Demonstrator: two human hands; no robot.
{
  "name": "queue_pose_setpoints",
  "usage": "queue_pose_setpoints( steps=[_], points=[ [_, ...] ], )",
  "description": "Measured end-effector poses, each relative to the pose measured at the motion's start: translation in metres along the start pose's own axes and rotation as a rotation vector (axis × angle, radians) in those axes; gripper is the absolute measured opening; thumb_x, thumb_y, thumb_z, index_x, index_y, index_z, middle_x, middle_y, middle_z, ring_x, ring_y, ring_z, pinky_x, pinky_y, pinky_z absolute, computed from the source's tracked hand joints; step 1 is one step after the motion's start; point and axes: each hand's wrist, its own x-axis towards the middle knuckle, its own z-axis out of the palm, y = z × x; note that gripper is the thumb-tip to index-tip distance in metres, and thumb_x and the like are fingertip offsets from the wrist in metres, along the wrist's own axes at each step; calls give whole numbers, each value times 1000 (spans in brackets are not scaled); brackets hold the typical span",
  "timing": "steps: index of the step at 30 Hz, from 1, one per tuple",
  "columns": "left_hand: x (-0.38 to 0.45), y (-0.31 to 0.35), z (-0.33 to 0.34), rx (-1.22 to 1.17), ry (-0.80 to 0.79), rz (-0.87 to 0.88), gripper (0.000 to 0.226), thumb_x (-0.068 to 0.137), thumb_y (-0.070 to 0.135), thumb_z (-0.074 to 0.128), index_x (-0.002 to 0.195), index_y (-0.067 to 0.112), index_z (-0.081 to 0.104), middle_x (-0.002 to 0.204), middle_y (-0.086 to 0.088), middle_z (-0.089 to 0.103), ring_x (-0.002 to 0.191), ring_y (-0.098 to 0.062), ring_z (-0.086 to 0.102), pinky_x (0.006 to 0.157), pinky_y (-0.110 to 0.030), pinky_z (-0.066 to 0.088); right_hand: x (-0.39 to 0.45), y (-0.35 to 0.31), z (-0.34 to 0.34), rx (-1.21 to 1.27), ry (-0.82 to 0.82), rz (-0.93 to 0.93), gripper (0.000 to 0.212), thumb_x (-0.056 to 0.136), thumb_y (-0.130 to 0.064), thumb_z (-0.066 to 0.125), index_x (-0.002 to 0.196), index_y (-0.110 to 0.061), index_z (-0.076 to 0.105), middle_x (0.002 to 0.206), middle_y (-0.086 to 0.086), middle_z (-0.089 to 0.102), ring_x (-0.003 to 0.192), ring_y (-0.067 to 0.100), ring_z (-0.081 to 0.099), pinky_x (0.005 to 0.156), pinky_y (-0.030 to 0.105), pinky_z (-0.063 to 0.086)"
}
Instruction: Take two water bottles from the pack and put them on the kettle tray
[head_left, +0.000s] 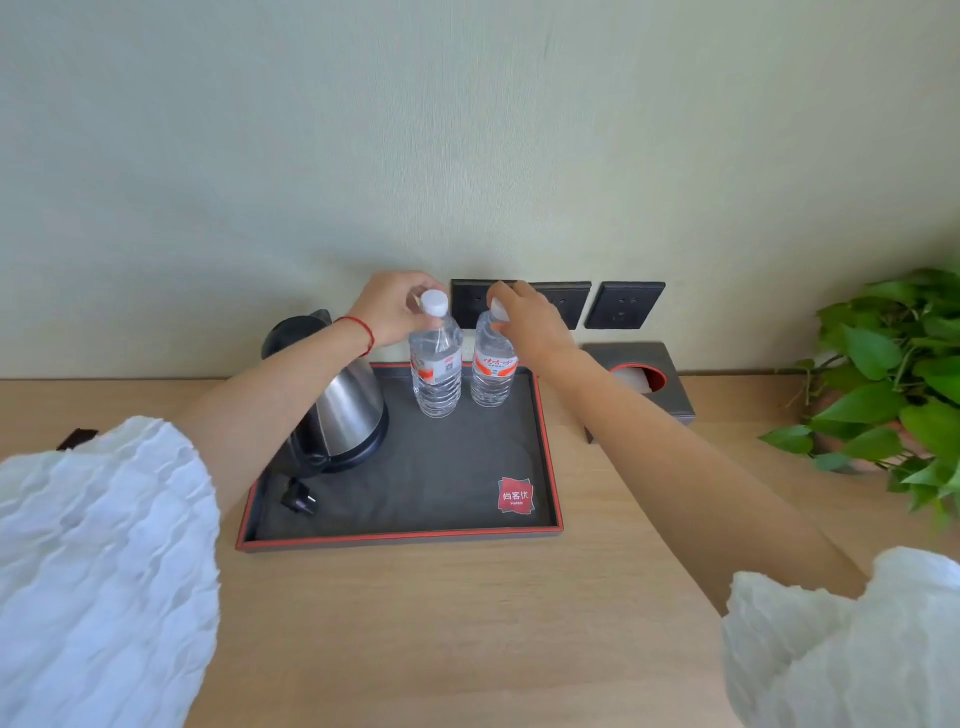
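Two clear water bottles with white caps and red-and-white labels stand upright side by side at the back of the dark kettle tray (405, 538), which has a red rim. My left hand (387, 309) grips the neck of the left bottle (436, 371) just below its cap. My right hand (527, 319) is closed around the cap of the right bottle (493, 371). A steel kettle (345, 410) with a black lid stands on the tray's left side, under my left forearm. The bottle pack is out of view.
The tray lies on a light wooden desk (467, 623) against a pale wall. A black plug (300, 500) lies on the tray's front left. A grey tissue box (652, 382) sits right of the tray, a leafy plant (893, 379) further right. Dark wall sockets (626, 305) are behind the bottles.
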Motion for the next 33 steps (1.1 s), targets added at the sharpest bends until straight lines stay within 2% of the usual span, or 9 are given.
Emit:
queue_pose_setpoints(
  steps=[2,3,5,7,11,19,25,28,33],
  points=[
    [-1,0,5,-9,104,-27,34,70,11,79,102,6,67,105,-15,70,95,-27,64,86,-31,47,-2,-2,2,-1,9,-5,29,91,-8,52,120,-9,49,118,19,51,103,38,52,82,43,49],
    [-1,2,10,-41,145,-56,35,70,12,79,102,6,67,106,-15,70,97,-27,64,88,-33,48,-3,-3,4,-3,15,-4,29,92,-6,52,121,-10,49,119,19,50,104,38,50,81,43,48],
    [-3,8,20,-71,200,-98,38,68,16,81,102,6,66,106,-13,71,95,-25,65,88,-31,49,-4,-5,6,10,26,17,31,92,-3,50,122,-13,49,122,19,46,104,37,48,80,42,46],
    [-3,14,31,-31,253,-86,38,68,20,80,101,8,67,104,-12,71,96,-27,65,88,-36,51,-4,-5,5,74,27,39,33,90,2,48,120,-13,50,124,19,42,102,37,49,83,41,47],
    [-3,17,41,-5,363,-106,37,71,27,77,101,9,65,105,-13,69,97,-31,62,87,-43,50,-4,-2,-1,152,-14,-4,31,90,-3,52,119,-10,53,114,23,54,99,38,55,84,40,47],
    [0,17,45,96,357,-115,41,75,31,73,106,8,60,111,-14,63,101,-33,57,83,-37,43,2,-3,-4,232,9,47,35,90,-5,53,124,-10,48,117,23,58,105,38,55,90,41,46],
    [3,13,38,95,314,-101,42,72,31,76,104,8,60,109,-13,63,97,-32,59,78,-33,39,3,1,-2,223,-11,29,32,91,-8,53,122,-12,50,112,24,59,100,37,57,79,36,44],
    [3,14,38,104,316,-96,43,71,31,77,104,8,60,108,-14,63,96,-32,59,76,-31,37,3,-1,-2,226,6,46,33,92,-9,53,124,-12,49,113,24,60,102,38,57,86,40,48],
    [2,15,39,92,322,-106,43,72,30,76,106,9,59,110,-13,64,98,-31,60,80,-37,43,4,-2,-1,215,13,42,35,92,-11,54,126,-12,48,115,23,59,103,37,57,86,38,47]
  ],
)
